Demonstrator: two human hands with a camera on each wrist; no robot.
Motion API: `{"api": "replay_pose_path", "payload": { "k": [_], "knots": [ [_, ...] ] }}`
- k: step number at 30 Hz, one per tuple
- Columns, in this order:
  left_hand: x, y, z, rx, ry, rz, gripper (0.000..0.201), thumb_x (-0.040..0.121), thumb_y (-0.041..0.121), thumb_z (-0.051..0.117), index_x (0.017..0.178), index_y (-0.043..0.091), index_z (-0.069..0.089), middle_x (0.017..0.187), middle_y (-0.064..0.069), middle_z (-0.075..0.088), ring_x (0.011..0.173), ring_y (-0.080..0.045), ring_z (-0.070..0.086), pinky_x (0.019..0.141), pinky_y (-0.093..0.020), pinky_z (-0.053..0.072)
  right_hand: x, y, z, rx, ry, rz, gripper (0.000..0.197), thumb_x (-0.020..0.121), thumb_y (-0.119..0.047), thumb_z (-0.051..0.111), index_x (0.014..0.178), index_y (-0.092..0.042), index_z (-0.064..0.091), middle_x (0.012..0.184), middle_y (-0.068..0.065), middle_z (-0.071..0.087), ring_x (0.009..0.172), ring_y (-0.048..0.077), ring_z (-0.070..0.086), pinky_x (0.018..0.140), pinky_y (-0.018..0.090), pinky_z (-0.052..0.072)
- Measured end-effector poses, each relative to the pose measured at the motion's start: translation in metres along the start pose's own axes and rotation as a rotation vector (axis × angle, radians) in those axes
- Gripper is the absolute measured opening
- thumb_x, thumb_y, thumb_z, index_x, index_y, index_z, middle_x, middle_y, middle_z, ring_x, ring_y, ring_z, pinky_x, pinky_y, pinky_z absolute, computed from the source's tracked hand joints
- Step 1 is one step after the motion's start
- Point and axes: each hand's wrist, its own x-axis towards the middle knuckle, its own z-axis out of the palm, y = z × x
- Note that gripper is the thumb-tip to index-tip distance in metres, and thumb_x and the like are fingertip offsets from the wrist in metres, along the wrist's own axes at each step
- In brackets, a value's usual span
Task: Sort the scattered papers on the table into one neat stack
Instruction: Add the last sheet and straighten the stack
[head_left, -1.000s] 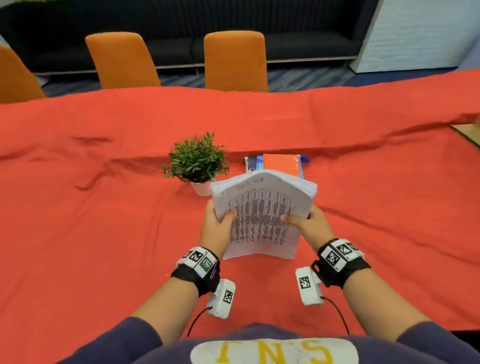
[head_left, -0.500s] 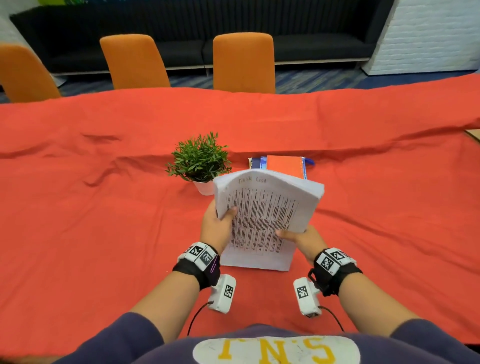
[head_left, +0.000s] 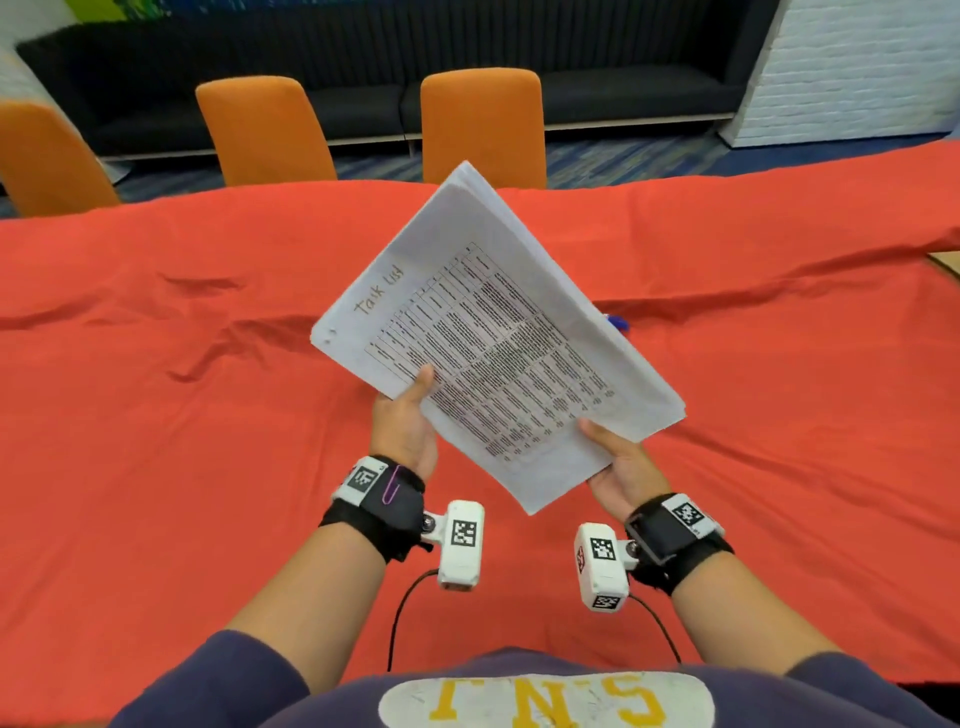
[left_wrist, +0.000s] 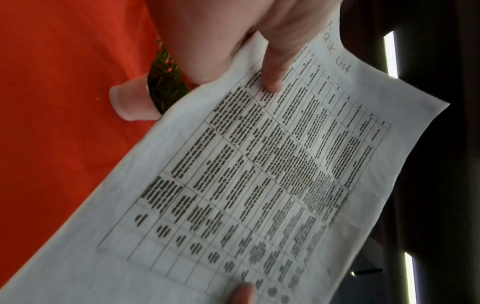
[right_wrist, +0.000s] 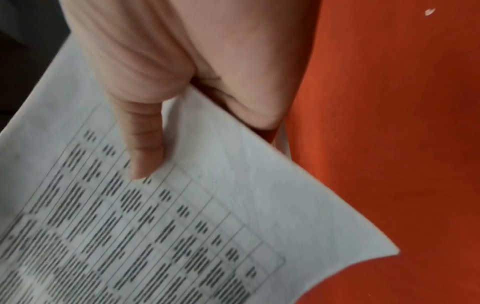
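Note:
A stack of white papers (head_left: 493, 343) with a printed table and a handwritten "Task list" heading hangs in the air above the red tablecloth (head_left: 156, 415), turned diagonally with one corner pointing away. My left hand (head_left: 402, 423) pinches its left edge, thumb on top; the same sheet (left_wrist: 259, 174) fills the left wrist view under that hand (left_wrist: 270, 67). My right hand (head_left: 621, 465) grips the lower right edge of the stack (right_wrist: 182, 216), its thumb (right_wrist: 144, 142) pressed on the top page.
A potted plant in a white pot (left_wrist: 145, 98) shows only in the left wrist view, behind the papers. A bit of a blue thing (head_left: 618, 323) peeks out past the stack. Several orange chairs (head_left: 483, 127) line the far edge.
The stack has risen off the table and rotated clockwise onto a diagonal. My right hand slid down to its lower edge. The plant and notebooks are now hidden behind it.

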Motion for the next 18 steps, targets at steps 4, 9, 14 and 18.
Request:
{"api": "replay_pose_path", "payload": {
  "k": [4,9,14,18],
  "knots": [
    [-0.004,-0.01,-0.011,-0.013,-0.026,-0.057,0.056,0.078,0.009,0.071,0.131,0.002,0.052,0.13,-0.012,0.06,0.123,-0.027,0.055,0.106,-0.044,0.041,-0.001,-0.011,-0.01,-0.073,0.008,-0.023,0.049,0.085,-0.001,0.059,0.134,-0.004,0.05,0.13,0.016,0.06,0.119,0.033,0.058,0.097,0.048,0.049],
    [0.013,0.003,-0.053,0.198,-0.02,0.003,0.02,0.087,0.0,0.057,0.096,0.016,0.063,0.093,-0.005,0.07,0.082,-0.021,0.066,0.077,-0.035,0.052,-0.005,-0.034,-0.052,-0.258,0.083,-0.008,0.049,0.076,-0.003,0.067,0.125,-0.003,0.058,0.125,0.016,0.063,0.114,0.035,0.061,0.09,0.046,0.054],
    [0.017,-0.013,-0.067,0.633,-0.147,-0.033,0.051,0.08,-0.008,0.062,0.12,0.021,0.051,0.094,-0.009,0.071,0.081,-0.021,0.067,0.069,-0.031,0.053,-0.006,-0.029,-0.07,-0.431,0.12,-0.008,0.058,0.049,-0.019,0.09,0.102,-0.007,0.07,0.107,0.012,0.073,0.09,0.024,0.072,0.076,0.036,0.059],
    [0.012,-0.032,-0.067,0.743,-0.1,0.045,0.037,0.075,-0.008,0.065,0.108,0.006,0.059,0.096,-0.009,0.068,0.082,-0.022,0.063,0.065,-0.027,0.05,-0.006,-0.02,-0.071,-0.595,0.155,-0.045,0.029,0.062,-0.007,0.083,0.089,-0.011,0.071,0.084,-0.001,0.076,0.075,0.013,0.071,0.079,0.035,0.054]
  ]
}}
